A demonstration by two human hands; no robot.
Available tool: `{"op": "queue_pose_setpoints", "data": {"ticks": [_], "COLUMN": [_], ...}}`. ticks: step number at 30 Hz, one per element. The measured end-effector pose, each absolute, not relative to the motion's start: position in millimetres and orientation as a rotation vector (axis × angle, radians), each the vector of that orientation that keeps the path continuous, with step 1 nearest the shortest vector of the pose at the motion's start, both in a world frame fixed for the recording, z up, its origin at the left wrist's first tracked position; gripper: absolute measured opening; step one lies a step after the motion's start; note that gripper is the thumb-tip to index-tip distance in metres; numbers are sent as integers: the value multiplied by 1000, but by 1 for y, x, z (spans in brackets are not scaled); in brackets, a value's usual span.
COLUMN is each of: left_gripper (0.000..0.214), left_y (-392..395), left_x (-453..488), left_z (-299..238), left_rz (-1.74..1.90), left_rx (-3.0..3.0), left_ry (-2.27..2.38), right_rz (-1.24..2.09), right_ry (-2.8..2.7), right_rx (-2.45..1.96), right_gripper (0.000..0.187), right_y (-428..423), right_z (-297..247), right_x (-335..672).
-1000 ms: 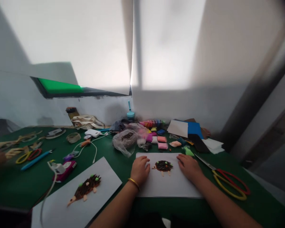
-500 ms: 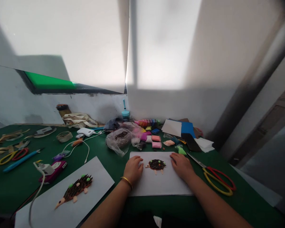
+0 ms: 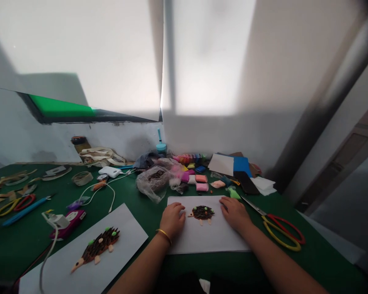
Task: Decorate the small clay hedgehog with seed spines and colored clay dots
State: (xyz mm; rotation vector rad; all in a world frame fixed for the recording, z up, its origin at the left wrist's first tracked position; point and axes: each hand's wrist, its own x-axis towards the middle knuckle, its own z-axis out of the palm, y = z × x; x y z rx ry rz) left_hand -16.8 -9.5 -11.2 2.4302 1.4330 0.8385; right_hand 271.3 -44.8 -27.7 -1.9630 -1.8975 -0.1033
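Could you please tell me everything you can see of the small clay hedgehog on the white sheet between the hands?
The small clay hedgehog lies flat on the white sheet. Its dark brown oval body is covered in short, spiky strips and dotted with green and orange balls. A pale peach pointed snout faces left, and two peach feet point down. It looks like modelling clay. The left hand and right hand rest on the sheet either side, not touching it.

This is a craft workspace, a small workshop or art room by the look of it. A green-topped table (image 3: 24, 245) runs along a white wall (image 3: 110, 141) below a pale window blind (image 3: 208, 57). Packets of modelling clay (image 3: 201, 187) sit at upper centre, blue foam sheets (image 3: 242, 166) to their right, scissors (image 3: 253, 205) at lower right, a clay hedgehog (image 3: 202, 213) at centre.
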Motion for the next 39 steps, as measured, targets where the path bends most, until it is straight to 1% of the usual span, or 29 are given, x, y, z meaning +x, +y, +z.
{"op": "queue_pose_setpoints", "data": {"ticks": [20, 27, 39], "left_gripper": [23, 22, 22], "left_y": [-11, -13, -23], "left_x": [-17, -17, -18], "left_z": [-7, 15, 37], "left_rz": [895, 1088, 1084], "left_rx": [2420, 2406, 2389], "left_ry": [1432, 1340, 1278], "right_rz": [-104, -123, -142], "right_ry": [-1899, -1883, -1846], "right_rx": [-1935, -1916, -1856], "right_gripper": [32, 30, 33], "right_y": [-45, -47, -49], "right_z": [-29, -25, -18], "right_x": [271, 271, 275]}}
